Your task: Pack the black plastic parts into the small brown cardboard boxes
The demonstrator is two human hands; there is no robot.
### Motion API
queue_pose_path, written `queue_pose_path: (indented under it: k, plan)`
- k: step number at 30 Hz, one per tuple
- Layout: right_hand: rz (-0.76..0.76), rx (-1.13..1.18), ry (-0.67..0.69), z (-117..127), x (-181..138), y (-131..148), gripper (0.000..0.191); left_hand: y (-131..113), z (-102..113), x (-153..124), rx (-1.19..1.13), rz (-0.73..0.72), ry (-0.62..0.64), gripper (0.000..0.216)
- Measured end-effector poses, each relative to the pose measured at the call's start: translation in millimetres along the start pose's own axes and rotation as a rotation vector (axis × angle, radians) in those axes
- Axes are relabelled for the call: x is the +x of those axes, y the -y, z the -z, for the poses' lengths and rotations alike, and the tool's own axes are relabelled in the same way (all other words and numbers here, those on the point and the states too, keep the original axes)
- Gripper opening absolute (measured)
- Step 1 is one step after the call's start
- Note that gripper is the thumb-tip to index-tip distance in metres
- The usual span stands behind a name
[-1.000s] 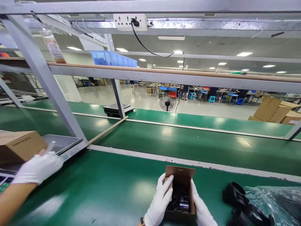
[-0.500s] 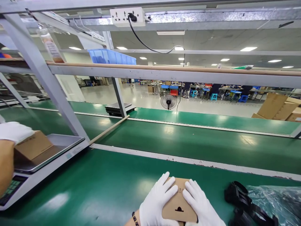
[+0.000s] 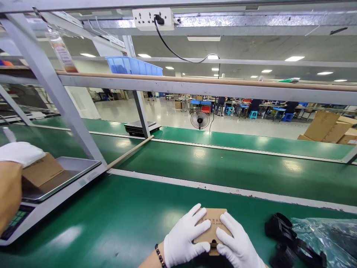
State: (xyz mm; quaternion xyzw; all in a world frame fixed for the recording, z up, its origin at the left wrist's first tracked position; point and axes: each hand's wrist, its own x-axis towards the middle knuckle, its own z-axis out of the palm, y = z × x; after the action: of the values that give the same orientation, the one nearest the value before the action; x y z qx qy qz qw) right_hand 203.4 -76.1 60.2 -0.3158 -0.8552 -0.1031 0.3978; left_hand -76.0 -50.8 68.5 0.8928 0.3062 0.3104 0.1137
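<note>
Small cardboard box [image 3: 212, 227] is pressed flat on the green bench [image 3: 111, 223] under both gloved hands: left hand [image 3: 182, 238] and right hand [image 3: 237, 245], fingers spread, gripping its sides. Black parts [image 3: 290, 242] are seen just right of the right hand.

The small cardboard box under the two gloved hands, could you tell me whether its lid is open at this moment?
No, the small cardboard box lies closed, with the left hand and right hand pressing its top flat.

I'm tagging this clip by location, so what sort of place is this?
Most likely a factory packing line: long green conveyor belts, a weighing scale holding a carton, and gloved hands, left hand and right hand, pressing on a small cardboard box.
</note>
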Motion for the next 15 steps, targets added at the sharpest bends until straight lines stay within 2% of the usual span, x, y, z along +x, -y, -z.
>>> queue_pose_path:
  k: [3, 5, 7, 9, 11, 15]
  plan:
    - [0.086, -0.072, 0.058, 2, 0, 5, 0.038, -4, -6, -8, 0.006, 0.036, -0.015, 0.042]
    - [0.132, -0.089, 0.079, 0, -1, 10, 0.032, -7, -14, -12, 0.009, 0.080, -0.043, 0.039]
    - [0.178, -0.075, 0.075, -5, -1, 18, 0.028, -9, -23, -15, -0.023, 0.145, -0.089, 0.047]
    - [0.201, -0.067, 0.031, -15, -2, 25, 0.027, -8, -31, -17, -0.082, 0.230, -0.112, 0.064]
    - [0.158, -0.085, -0.024, -24, -1, 30, 0.027, -7, -35, -17, -0.149, 0.316, -0.095, 0.077]
    - [0.038, -0.053, -0.077, -31, 4, 30, 0.029, -5, -34, -16, -0.229, 0.407, -0.041, 0.078]
